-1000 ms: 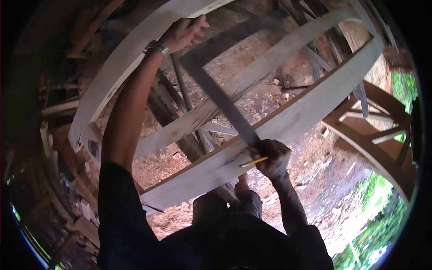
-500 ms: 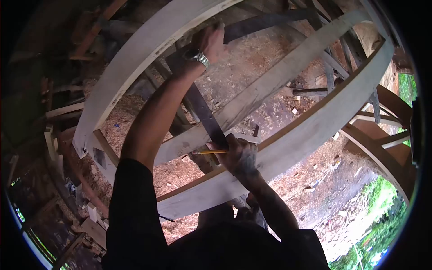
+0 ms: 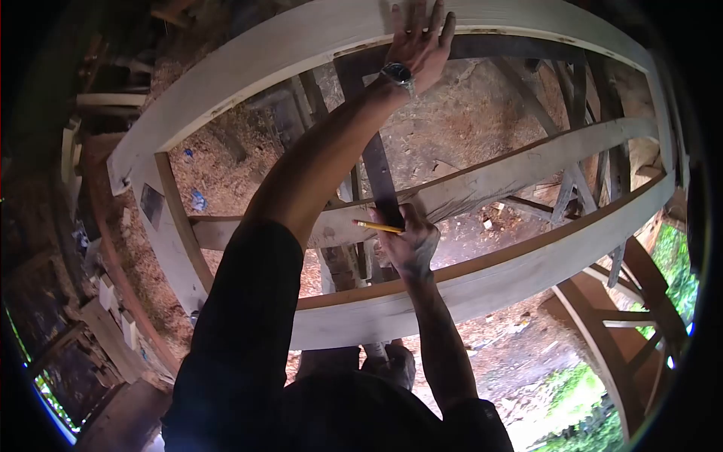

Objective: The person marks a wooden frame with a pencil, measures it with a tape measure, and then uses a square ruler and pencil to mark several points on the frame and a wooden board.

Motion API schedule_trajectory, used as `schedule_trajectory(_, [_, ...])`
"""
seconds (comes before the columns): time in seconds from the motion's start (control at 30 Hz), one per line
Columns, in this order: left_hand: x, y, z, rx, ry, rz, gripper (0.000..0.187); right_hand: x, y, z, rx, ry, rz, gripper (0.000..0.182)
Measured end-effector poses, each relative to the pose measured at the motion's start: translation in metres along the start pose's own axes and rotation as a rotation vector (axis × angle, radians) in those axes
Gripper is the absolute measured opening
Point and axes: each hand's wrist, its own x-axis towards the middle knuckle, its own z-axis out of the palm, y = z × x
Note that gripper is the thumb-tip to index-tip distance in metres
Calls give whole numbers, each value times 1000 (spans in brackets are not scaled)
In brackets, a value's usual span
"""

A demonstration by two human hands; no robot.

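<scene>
My left hand (image 3: 420,47) lies with fingers spread on the far plank (image 3: 226,83) of a pale wooden frame, its palm over the long arm of a dark carpenter's square. The other arm of that carpenter's square (image 3: 376,162) runs toward me across the frame's opening, partly covered by my left forearm. Closed round the near end of this arm, my right hand (image 3: 412,245) also holds a yellow pencil (image 3: 382,226) that sticks out to the left. Beneath the square passes the frame's middle rail (image 3: 482,181). My right wrist is above the curved near rail (image 3: 527,260).
Wood shavings (image 3: 218,181) and offcuts cover the ground under the frame. A second curved wooden piece (image 3: 602,346) with crossbars stands at right. Planks and scraps (image 3: 113,339) lie at left. Green plants (image 3: 572,399) show at lower right.
My left hand has moved away from me, from above the opening onto the far plank. The square has shifted against that plank. My right hand still grips it and the pencil.
</scene>
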Motion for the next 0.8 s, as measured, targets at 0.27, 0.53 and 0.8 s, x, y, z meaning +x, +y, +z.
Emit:
schedule_trajectory(0.27, [2, -4, 15, 22, 6, -58, 57, 12, -6, 3, -204, -49, -39, 37])
schedule_trajectory(0.53, [0, -3, 19, 92, 121, -57, 58, 15, -5, 0, -206, -106, -31, 42])
schedule_trajectory(0.8, [4, -4, 20, 11, 89, -68, 59, 18, -8, 5, -210, -44, -61, 40])
